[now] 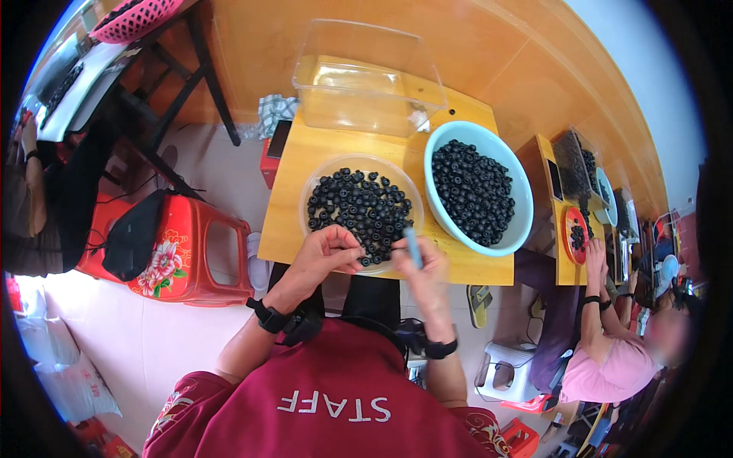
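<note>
Maroon shirt cloth (328, 412), with pale lettering across it, fills the space nearest my camera, just behind both grips. From where I sit, I see the left hand (327, 256) ahead of it, a dark band (267, 314) on its wrist. Its thumb and forefinger are drawn close together, with almost no gap between the tips; I cannot tell whether a bead is caught there. I see the right hand (429, 273) beside it, blurred, fingers curled around a light-blue stick (413, 248) that points up and away from the palm. I cannot make out what the stick's tip touches.

Loose black beads (355, 202) lie right before both sets of fingertips, spread in a shallow round dish (417, 202) whose near edge sits beneath the hands. To the right of the right grip and a little beyond it, I have a pale blue basin (522, 202) heaped with more black beads (472, 195). Farther out, past the dish, a clear plastic box (343, 111) rests on the same yellow table (489, 272). Well left of the left grip I find a red stool (179, 252) bearing a black bag (134, 240).
</note>
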A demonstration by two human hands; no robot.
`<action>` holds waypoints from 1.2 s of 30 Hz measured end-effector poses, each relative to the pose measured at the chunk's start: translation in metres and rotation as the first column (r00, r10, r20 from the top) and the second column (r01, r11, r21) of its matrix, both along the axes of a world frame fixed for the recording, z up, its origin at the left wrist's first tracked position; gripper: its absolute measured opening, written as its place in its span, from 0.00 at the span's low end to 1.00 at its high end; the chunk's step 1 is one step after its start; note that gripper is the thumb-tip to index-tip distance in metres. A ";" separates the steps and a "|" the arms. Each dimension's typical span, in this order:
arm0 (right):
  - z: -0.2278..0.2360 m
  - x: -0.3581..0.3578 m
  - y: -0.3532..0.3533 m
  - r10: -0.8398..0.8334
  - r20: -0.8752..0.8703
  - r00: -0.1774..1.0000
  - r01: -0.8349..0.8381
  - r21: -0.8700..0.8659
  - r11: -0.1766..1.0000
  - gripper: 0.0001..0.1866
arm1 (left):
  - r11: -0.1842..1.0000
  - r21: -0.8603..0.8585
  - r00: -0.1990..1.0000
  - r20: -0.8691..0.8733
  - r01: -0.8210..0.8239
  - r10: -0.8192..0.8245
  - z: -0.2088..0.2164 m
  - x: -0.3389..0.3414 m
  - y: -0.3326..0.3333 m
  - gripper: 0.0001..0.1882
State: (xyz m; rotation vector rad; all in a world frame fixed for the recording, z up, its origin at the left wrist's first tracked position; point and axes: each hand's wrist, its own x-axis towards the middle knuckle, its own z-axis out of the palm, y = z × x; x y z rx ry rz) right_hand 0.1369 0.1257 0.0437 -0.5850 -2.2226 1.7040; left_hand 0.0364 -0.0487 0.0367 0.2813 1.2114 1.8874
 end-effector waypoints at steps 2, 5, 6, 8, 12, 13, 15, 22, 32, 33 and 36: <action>0.012 -0.002 0.035 -0.161 -0.019 0.987 0.162 0.090 0.983 0.05 | 0.991 -0.068 0.981 -0.167 -0.116 0.103 -0.016 -0.006 -0.006 0.05; 0.037 0.001 0.089 -0.392 -0.260 0.882 0.445 0.191 0.875 0.11 | 0.977 -0.094 0.955 -0.248 -0.193 0.165 -0.028 -0.015 -0.014 0.05; 0.039 0.003 0.101 -0.458 -0.358 0.814 0.522 0.103 0.847 0.12 | 0.969 -0.100 0.943 -0.274 -0.225 0.190 -0.030 -0.016 -0.015 0.05; 0.055 0.007 0.099 -0.520 -0.329 0.788 0.553 0.006 0.833 0.12 | 0.961 -0.107 0.938 -0.269 -0.255 0.219 -0.031 -0.017 -0.016 0.05; 0.005 0.006 0.095 -0.367 -0.363 0.857 0.478 0.290 0.829 0.10 | 0.942 -0.163 0.861 -0.475 -0.292 0.184 -0.036 -0.016 0.001 0.05; -0.002 0.006 0.090 -0.355 -0.318 0.879 0.470 0.456 0.756 0.09 | 0.932 -0.185 0.784 -0.605 -0.313 0.143 -0.039 -0.017 0.006 0.07; -0.006 0.004 0.080 -0.350 -0.270 0.897 0.440 0.605 0.663 0.09 | 0.939 -0.166 0.671 -0.736 -0.301 0.085 -0.043 -0.023 0.023 0.08; -0.009 0.001 0.066 -0.401 -0.240 0.884 0.424 0.774 0.471 0.06 | 0.880 -0.383 0.315 -0.903 -0.281 -0.292 -0.042 -0.030 0.044 0.12; -0.011 -0.001 0.065 -0.399 -0.270 0.876 0.437 0.793 0.424 0.04 | 0.899 -0.347 0.169 -0.935 -0.266 -0.311 -0.052 -0.028 0.051 0.09; -0.011 -0.001 0.065 -0.403 -0.265 0.876 0.436 0.791 0.429 0.04 | 0.896 -0.352 0.155 -0.934 -0.270 -0.321 -0.052 -0.027 0.051 0.09; -0.010 0.000 0.064 -0.401 -0.262 0.878 0.430 0.800 0.419 0.04 | 0.862 -0.400 0.186 -0.915 -0.311 -0.357 -0.049 -0.026 0.051 0.08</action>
